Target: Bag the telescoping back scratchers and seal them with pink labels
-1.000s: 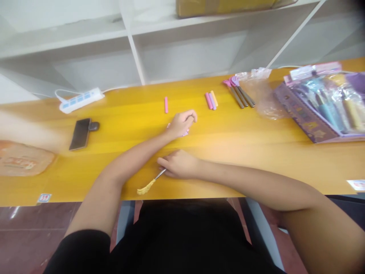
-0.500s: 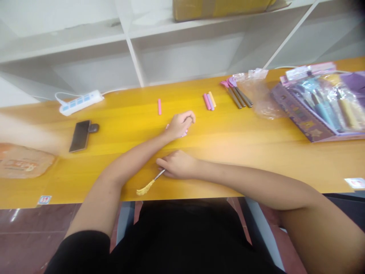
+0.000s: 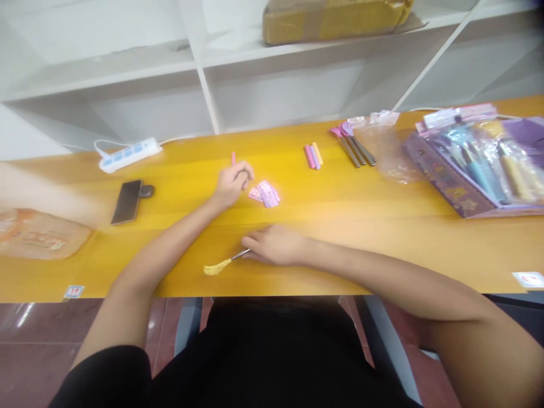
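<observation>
My left hand (image 3: pixel 232 181) reaches across the yellow table (image 3: pixel 382 226), fingers curled right at the near end of a pink stick (image 3: pixel 233 157); whether it grips the stick I cannot make out. Just right of it lie small pink packets (image 3: pixel 264 194), uncovered. My right hand (image 3: pixel 276 245) rests near the front edge, fingers closed over the handle of a thin tool with a yellow claw-shaped tip (image 3: pixel 216 267) pointing left.
Three pastel sticks (image 3: pixel 313 155) and several dark pens with pink tops (image 3: pixel 355 144) lie farther right, beside a clear bag (image 3: pixel 389 150) and a purple pen pack (image 3: pixel 480 158). A phone (image 3: pixel 127 200) and power strip (image 3: pixel 130 154) sit left. Another person's arm (image 3: pixel 38 192) lies at far left.
My left hand moved left from over the pink packets to the lone pink stick, uncovering the packets. My right hand stayed on the yellow-tipped tool.
</observation>
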